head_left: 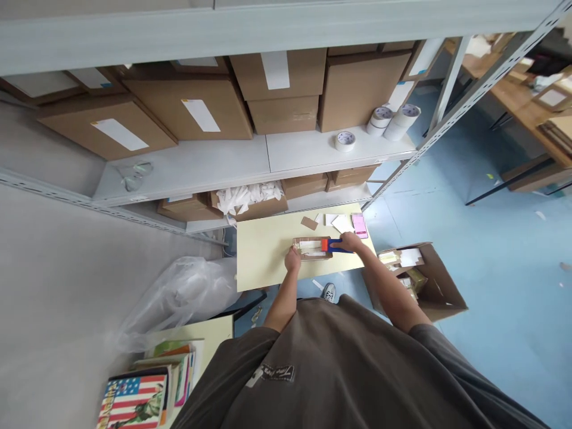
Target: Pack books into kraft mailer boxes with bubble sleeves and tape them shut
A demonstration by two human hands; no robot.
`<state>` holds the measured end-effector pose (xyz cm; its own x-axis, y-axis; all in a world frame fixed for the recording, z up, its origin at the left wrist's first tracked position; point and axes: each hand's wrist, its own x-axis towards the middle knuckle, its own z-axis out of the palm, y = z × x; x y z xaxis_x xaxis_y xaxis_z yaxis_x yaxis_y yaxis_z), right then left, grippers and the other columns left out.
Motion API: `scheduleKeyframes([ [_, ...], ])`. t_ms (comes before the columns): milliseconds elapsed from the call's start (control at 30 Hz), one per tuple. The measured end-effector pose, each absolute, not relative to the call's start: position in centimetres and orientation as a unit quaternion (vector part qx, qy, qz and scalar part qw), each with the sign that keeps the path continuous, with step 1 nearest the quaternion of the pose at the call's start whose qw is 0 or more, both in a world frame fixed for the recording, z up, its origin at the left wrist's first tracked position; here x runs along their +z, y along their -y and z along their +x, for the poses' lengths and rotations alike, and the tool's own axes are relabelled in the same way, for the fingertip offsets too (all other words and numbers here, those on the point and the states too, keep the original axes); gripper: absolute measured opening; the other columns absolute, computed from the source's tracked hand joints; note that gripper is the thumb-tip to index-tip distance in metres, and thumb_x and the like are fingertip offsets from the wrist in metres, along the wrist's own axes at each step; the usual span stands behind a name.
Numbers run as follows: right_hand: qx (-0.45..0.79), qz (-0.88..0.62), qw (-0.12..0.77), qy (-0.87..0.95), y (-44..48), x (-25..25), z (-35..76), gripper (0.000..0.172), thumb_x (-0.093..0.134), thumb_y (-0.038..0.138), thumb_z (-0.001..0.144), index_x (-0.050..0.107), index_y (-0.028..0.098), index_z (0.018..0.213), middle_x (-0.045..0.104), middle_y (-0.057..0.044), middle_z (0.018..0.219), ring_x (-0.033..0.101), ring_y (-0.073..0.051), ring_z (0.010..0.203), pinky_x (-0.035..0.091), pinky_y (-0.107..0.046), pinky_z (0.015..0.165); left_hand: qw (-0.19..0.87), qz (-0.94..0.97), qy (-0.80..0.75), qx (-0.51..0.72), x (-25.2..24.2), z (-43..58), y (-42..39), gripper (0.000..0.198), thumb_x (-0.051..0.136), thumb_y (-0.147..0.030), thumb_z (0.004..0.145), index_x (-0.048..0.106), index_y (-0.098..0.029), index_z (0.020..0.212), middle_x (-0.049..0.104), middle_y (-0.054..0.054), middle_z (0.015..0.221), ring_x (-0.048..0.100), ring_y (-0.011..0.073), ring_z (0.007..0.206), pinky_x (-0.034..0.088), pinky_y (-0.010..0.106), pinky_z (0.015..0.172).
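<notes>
A small brown cardboard box (308, 257) lies on the pale yellow table, with white strips showing along its top. At its left end, my left hand (292, 260) grips the corner with the fingers curled. My right hand (349, 242) is closed around a blue tool with an orange-red end (335, 245); its exact kind is too small to make out. That orange-red end touches or hovers just over the box's right end. Beyond my right hand lie white paper slips (342, 223), a pink-screened phone (359, 225) and a flat brown cardboard piece (309, 223).
Metal shelving (214, 164) with cartons and white tape rolls (345, 141) rises behind the table (263, 262). An open carton (440, 286) holding packages stands on the floor to the right. Clear plastic wrap (187, 292) and stacked books (138, 399) are at the left.
</notes>
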<state>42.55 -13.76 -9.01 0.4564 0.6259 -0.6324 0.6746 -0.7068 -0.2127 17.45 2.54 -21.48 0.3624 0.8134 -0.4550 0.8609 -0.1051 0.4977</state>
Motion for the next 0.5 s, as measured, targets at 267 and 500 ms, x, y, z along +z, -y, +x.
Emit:
scheduleKeyframes([
  [267, -0.365, 0.869, 0.051, -0.329, 20.4, -8.3, 47.9, 0.065, 0.072, 0.078, 0.090, 0.083, 0.016, 0.106, 0.081, -0.016, 0.109, 0.075, -0.027, 0.094, 0.047, -0.029, 0.070, 0.396, 0.743, -0.540, -0.018, -21.7, 16.3, -4.3, 0.056, 0.031, -0.048, 0.116, 0.076, -0.017, 0.131, 0.080, 0.020, 0.125, 0.075, 0.0308, 0.119, 0.054, 0.037, 0.101],
  [500, -0.346, 0.862, 0.027, -0.369, 12.8, -6.0, 41.7, 0.067, 0.065, 0.082, 0.093, 0.082, 0.017, 0.098, 0.082, -0.014, 0.104, 0.075, -0.026, 0.095, 0.045, -0.028, 0.071, 0.503, 0.677, -0.536, 0.024, -21.8, 12.4, -8.8, 0.061, 0.037, -0.061, 0.112, 0.079, -0.018, 0.118, 0.083, 0.015, 0.103, 0.078, 0.0283, 0.104, 0.059, 0.036, 0.089],
])
